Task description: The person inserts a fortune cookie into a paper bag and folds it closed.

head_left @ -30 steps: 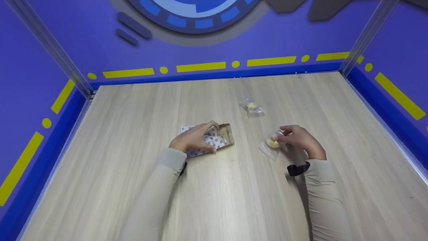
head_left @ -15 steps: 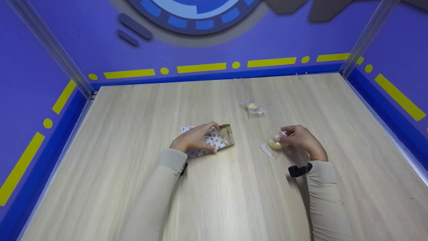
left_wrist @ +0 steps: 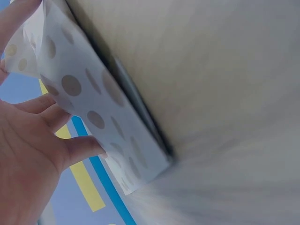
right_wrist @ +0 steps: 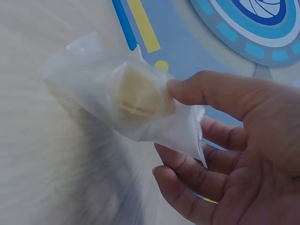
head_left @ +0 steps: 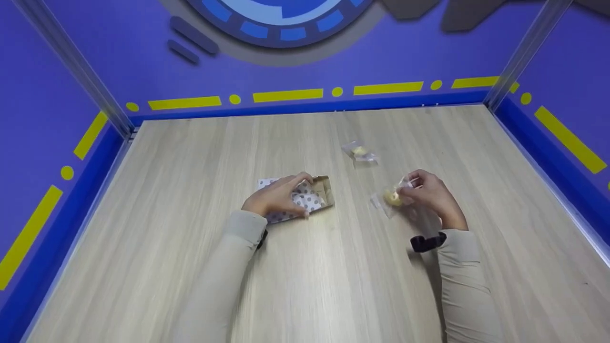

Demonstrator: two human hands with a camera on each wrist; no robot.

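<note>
White cardboard box with grey polka dots (head_left: 309,200), brown inside, sits mid-tabletop (head_left: 305,281), well apart from all edges. Right-hand end stands open, bare brown cardboard showing there. Left hand (head_left: 276,196) straddles it, thumb on the near side, fingers on the far side, gripping across.

Clear plastic packet (right_wrist: 96,89) holds one pale yellow, folded-looking piece (right_wrist: 136,96) with a crease across it. Right hand (head_left: 432,196) pinches the packet by one end, thumb against the film beside the piece; other fingers loosely bent. It's between the box and the tabletop's right edge, film wrinkled, free end pointing toward the box.

Second clear packet with a pale yellow piece (head_left: 358,151) lies nearer the back edge, right of centre.

Box interior under left hand: hidden. Fingertips on the far side: partly hidden. Left wrist view cuts off the box's upper end. Can't tell if the held packet's free end touches the tabletop.
</note>
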